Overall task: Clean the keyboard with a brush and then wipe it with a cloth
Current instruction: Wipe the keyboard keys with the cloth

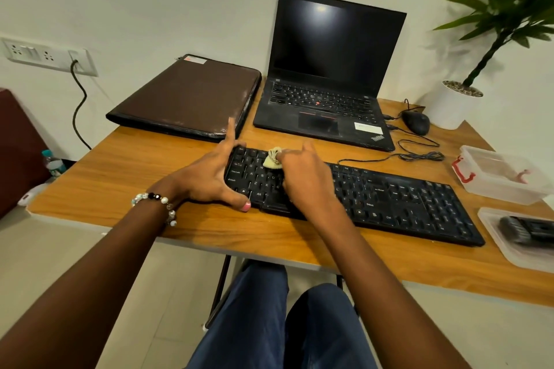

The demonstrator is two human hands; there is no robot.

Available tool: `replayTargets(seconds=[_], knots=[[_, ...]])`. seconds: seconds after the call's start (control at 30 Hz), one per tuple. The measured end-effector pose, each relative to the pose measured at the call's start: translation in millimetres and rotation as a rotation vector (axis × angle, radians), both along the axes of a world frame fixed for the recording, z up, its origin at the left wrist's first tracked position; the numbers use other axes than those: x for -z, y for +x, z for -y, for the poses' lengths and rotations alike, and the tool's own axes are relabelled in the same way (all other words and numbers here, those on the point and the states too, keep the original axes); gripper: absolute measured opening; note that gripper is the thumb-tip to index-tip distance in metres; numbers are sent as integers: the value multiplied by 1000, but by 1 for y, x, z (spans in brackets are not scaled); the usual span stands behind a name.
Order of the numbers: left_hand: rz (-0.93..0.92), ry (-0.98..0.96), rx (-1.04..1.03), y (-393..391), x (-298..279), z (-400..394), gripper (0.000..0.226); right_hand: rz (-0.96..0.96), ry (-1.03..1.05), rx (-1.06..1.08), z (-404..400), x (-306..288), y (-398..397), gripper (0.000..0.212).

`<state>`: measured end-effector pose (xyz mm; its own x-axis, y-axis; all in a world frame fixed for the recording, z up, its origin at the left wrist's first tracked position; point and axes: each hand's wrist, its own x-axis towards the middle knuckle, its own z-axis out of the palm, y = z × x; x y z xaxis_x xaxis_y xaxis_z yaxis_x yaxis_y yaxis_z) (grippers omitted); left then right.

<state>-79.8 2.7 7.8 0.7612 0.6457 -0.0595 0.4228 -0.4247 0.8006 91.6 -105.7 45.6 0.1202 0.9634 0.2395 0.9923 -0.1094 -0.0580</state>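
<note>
While only the head view is on offer, it shows the work plainly enough: the right hand presses a small bunched cloth onto the upper-left keys of the black keyboard, its fingers curled over the wad so that only a pale knot of fabric pokes out beyond the fingertips. Bunching it small likely lets the cloth reach down between key rows rather than skate over the caps. Just beside it, the left hand braces the near-left end of the keyboard, thumb along the front edge and fingers spread straight, holding nothing; that stance looks meant to keep the board from sliding on the bench under the rubbing. Well off to the right hand's outer side, a dark brush lies in a clear shallow tray at the bench edge, which suggests the brushing step is finished and the wiping step is in hand. Beyond that tray sits a clear lidded box with red clips. Past both hands, farther from the person, stand an open laptop with a dark screen and a closed brown case, with a mouse off beyond the right hand. Most of the keyboard stretches away on the right hand's outer side, so the wiping appears to be at its starting end.
</note>
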Motion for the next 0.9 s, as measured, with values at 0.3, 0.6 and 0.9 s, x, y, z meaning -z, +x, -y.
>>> replayTargets(seconds=[0.3,0.6,0.9], knots=[[-6,50,12,-1,1,3,157,-115,-103,-299,1,-3,-24,48],[-32,73,6,0,0,3,159,-19,47,65,6,3,-12,18],[-25,57,9,0,3,1,157,-59,-103,-348,9,7,-7,49]])
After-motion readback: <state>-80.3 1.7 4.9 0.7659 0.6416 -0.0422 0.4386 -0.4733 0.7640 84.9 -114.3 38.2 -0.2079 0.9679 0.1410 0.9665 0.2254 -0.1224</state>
